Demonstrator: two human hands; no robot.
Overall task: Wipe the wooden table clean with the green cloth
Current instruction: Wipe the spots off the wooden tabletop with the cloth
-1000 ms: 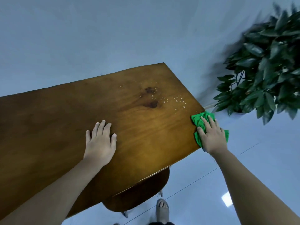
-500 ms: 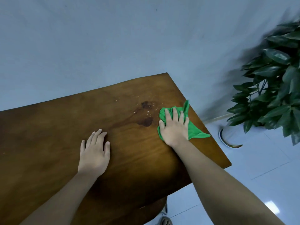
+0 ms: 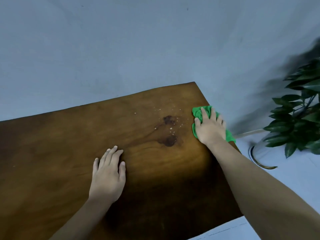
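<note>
The wooden table [image 3: 69, 149] is dark brown with two darker knots near its right end. Pale crumbs [image 3: 170, 124] lie scattered around the upper knot. The green cloth [image 3: 197, 112] is bunched at the table's right edge, and my right hand [image 3: 210, 128] presses flat on top of it, covering most of it. The crumbs lie just left of the cloth. My left hand [image 3: 108, 174] rests flat on the bare wood nearer to me, fingers together, holding nothing.
A grey wall [image 3: 121, 49] runs behind the table's far edge. A leafy green plant [image 3: 301, 118] stands on the floor to the right, beside a curved metal stand [image 3: 259, 161]. Pale tiled floor [image 3: 294, 184] shows right of the table.
My right hand slid the cloth from the right edge in over the crumbs, then back out to the right edge farther along. My left hand stayed planted on the wood.
</note>
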